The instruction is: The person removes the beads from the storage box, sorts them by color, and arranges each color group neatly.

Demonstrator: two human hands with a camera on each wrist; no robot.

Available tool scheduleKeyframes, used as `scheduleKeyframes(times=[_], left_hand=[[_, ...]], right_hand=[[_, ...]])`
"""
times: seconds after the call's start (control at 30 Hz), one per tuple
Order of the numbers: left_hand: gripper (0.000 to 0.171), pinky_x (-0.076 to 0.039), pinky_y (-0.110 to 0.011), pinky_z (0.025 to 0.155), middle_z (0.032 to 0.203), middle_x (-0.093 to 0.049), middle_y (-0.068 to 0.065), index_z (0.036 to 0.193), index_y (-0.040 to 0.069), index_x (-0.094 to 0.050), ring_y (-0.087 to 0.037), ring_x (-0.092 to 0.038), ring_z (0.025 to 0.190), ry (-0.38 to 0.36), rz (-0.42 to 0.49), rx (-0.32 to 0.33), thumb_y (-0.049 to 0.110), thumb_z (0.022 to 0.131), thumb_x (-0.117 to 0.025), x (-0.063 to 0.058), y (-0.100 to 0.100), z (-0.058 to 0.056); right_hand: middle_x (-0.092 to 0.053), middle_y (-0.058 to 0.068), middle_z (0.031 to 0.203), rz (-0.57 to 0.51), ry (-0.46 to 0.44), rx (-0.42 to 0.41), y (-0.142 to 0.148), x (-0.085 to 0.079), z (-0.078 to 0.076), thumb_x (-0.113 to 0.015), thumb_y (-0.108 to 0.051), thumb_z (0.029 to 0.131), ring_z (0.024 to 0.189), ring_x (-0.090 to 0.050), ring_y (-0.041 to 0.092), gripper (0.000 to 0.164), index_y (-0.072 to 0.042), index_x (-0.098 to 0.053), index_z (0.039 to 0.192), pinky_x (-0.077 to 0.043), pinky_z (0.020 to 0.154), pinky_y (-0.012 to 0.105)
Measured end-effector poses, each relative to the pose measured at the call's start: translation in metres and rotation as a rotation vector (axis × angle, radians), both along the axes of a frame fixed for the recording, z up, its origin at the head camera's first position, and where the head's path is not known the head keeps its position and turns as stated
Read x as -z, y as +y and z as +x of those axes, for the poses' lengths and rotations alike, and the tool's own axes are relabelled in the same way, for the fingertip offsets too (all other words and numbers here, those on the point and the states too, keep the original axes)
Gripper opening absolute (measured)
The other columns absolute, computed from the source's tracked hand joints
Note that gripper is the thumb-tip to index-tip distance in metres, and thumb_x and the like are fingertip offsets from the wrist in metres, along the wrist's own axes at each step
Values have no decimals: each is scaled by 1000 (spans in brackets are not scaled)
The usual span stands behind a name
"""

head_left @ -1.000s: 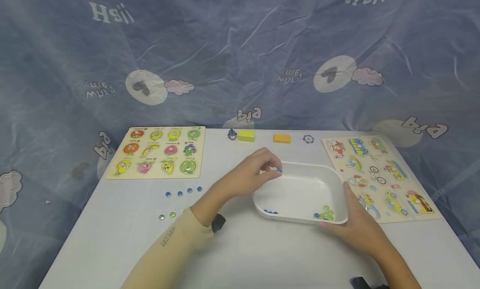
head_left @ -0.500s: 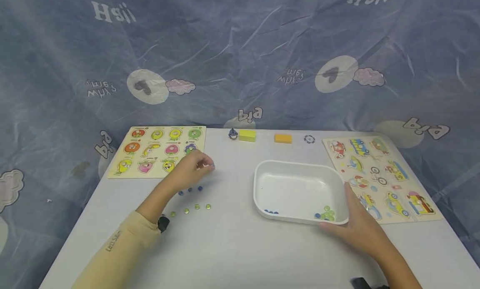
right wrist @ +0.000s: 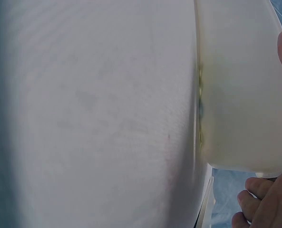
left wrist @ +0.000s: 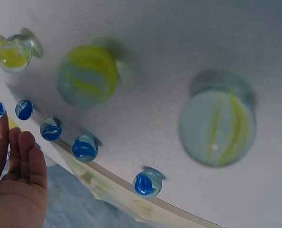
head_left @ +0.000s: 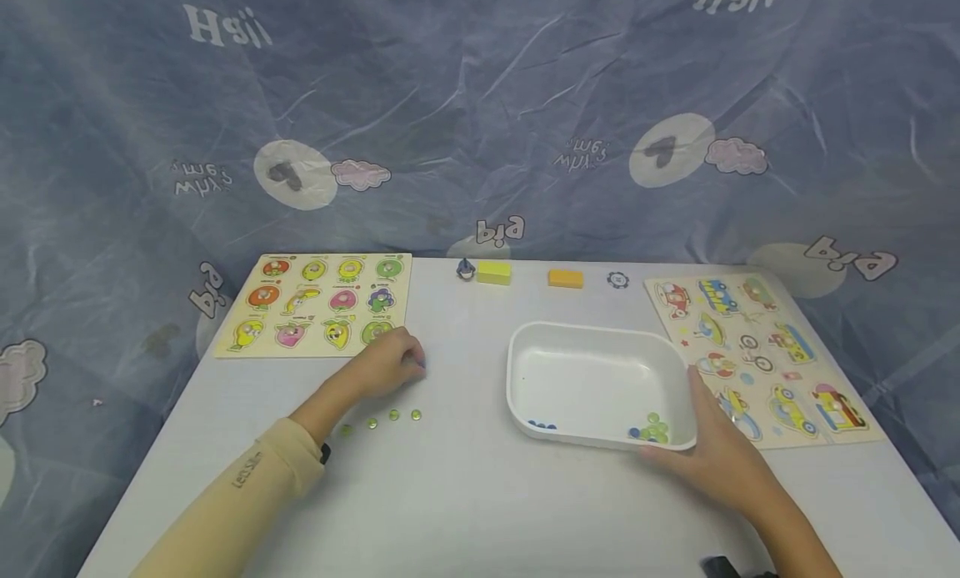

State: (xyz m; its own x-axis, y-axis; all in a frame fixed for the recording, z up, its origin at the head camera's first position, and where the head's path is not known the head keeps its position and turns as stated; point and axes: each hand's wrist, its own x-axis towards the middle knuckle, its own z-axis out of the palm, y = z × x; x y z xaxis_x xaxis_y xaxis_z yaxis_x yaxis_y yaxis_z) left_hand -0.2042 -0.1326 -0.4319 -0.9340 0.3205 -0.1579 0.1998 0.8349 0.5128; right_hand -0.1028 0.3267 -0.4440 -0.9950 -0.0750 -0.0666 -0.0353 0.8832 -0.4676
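Note:
My left hand is low over the table, just in front of the fruit board. Its thumb and finger pinch a blue marble, at the end of a row of several blue marbles; in the head view the hand hides that row. Nearer the body, several yellow-green marbles lie in a line. My right hand grips the right end of a white tub, thumb at its front corner. Inside the tub, blue marbles sit front left, and green marbles with some blue are front right.
A fruit puzzle board lies back left, and a vehicle puzzle board is right, beside the tub. Along the back edge stand a small dark figure, a yellow block, an orange block and a round disc.
My left hand has moved left from the tub's rim with the blue marble, then down toward the table at the blue row. The right hand and tub have stayed put.

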Motion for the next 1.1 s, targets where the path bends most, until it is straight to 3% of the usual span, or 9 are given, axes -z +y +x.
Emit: scheduleKeyframes(times=[0.27,0.63,1.1], left_hand=[[16,-47,-35,94,93,-56,3,93,15,-66,-15,-55,94,-29,-31,-4,25,82,-72,1,5,2],[15,-48,-33,91,90,-56,4,93,14,-67,-13,-54,89,8,-58,31,24,82,-72,6,6,1],[17,-48,-32,90,91,-57,4,91,16,-67,-13,-54,89,6,-82,19,22,78,-76,8,8,2]], right_hand=[[11,9,159,-3,-2,0,2,2,0,-67,-72,66,141,-9,49,131,-21,22,147,-22,100,71],[8,12,159,6,2,12,1,1,0,-67,-74,64,141,-10,49,132,-22,22,147,-22,100,71],[7,13,159,-6,12,13,-1,-1,1,-68,-73,63,141,-11,49,133,-22,21,147,-23,100,71]])
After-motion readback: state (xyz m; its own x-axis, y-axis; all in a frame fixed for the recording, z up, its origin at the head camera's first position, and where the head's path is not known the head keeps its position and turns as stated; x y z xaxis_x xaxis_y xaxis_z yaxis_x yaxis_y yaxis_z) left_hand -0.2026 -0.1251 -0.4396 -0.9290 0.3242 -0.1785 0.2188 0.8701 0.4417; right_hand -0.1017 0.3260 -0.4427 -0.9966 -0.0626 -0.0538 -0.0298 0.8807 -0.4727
